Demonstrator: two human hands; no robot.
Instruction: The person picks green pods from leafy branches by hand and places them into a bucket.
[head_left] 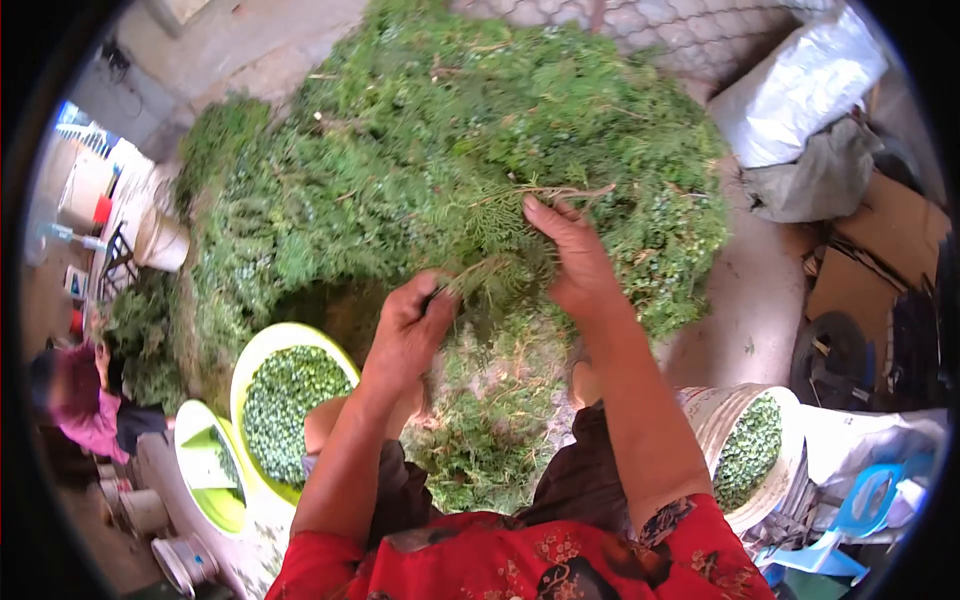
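Note:
My right hand (568,235) is closed on a green sprig (500,212) with a brown stem, its thumb pressed along the stem. Lower and to the left, my left hand (415,315) has its fingers curled by the tip of some thin green foliage; a small dark thing shows between thumb and fingers, too small to name. Beyond both hands spreads a large heap of cut green branches (400,150) with small pale berries. Loose clippings (490,410) lie on the ground between my legs.
A lime-green tub (241,385) of green berries and a smaller tub (233,513) stand left. At right are a white bucket (697,405) of berries, a silver sack (800,85), cardboard (850,290) and a blue plastic item (868,500). Another person (88,405) sits far left.

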